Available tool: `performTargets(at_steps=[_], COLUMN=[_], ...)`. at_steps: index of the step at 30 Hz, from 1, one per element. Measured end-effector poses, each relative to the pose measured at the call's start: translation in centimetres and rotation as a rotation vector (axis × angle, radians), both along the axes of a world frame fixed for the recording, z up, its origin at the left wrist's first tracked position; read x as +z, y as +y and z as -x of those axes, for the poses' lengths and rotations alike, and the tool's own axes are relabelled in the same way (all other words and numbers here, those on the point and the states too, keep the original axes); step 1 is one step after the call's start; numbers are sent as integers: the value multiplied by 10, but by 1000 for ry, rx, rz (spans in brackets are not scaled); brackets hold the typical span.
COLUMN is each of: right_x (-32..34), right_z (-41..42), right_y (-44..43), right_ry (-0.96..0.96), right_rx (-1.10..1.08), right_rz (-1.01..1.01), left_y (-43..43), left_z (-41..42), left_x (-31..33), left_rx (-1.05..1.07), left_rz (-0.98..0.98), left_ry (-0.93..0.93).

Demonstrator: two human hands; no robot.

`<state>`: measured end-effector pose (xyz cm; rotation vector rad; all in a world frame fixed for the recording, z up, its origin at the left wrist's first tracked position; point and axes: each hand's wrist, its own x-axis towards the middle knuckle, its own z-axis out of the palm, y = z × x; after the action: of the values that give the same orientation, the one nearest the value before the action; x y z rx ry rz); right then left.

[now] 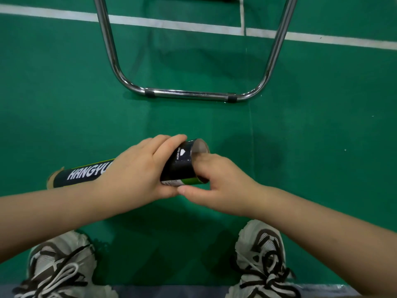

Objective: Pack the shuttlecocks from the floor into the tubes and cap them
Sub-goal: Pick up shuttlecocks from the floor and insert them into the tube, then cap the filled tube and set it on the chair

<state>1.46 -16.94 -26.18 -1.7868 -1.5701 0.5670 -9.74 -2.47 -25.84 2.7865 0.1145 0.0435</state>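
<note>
I see a green court floor (64,93) crossed by a broad white line (171,23), with a thinner one (242,14) meeting it. A chrome tubular chair frame (189,94) rests on it, with two black sleeves (149,92) on its bottom bar. A faint seam (251,125), I think, runs down the mat.

My left grip (137,168) and right grip (221,183) are bare. So are my left forearm (53,214), out to the frame edge at eight o'clock, and my right forearm (322,222), out to four o'clock. I wear chunky trainers, the left shoe (62,265) at seven o'clock and the right shoe (262,254) at five. Both have pale grey-white mesh uppers crossed by dark brown overlay strips. Their thick off-white soles (242,239) have a toothed edge round the toe. The laces (64,274) are white and black, tied in loose bows. At six o'clock runs a blurred blue-grey band (171,291); I cannot tell whether it is my clothing.
</note>
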Motion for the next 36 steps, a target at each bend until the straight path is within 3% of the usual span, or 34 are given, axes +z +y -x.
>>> performTargets(at_steps=[7,18,26,29,32,36], right_x=[41,159,229,242,250,254], right_z=[-13,-16,-10,-15,-19,-26], right_y=[10,59,92,105,120,149], right_ry=[-261,-572,-588,-470,-327,-350], right_rx=[-30,-75,-130,-147,-213,-282], right_rz=[-218,-351,-609,-698,-724,-709], left_y=[10,35,56,69,84,106], left_z=[-4,-14,-12,-15,-22,-37], left_x=[40,123,194,213,227,231], left_rx=[109,228,208,185,211,274], left_rz=[106,417,426,410,376,370], left_ry=[-191,-515,-707,-739,-765,-783])
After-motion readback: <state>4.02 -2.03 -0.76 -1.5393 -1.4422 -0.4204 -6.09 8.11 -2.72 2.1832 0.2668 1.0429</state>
